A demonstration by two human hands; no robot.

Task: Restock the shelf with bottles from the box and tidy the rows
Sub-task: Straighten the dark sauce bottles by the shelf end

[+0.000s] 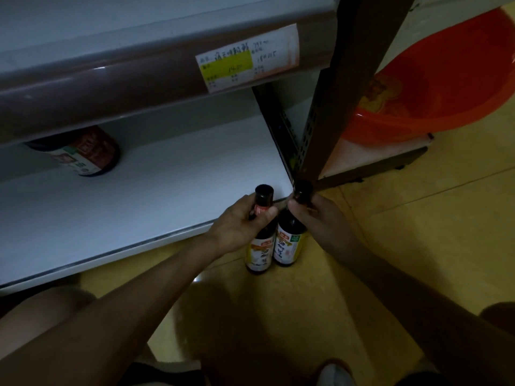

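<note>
- Left hand [239, 218]: fingers curled round the neck of the left bottle [259, 252], just off the front edge of the lower shelf [139, 204], near its right corner.
- Right hand [317, 215]: clamped on the neck of the right bottle [289, 243], touching its twin.
- Stocked bottle [83, 154]: one only, rear left of the shelf.
- Box: not in view.
- Status, judged: early; both held bottles unplaced, rows unformed.
</note>
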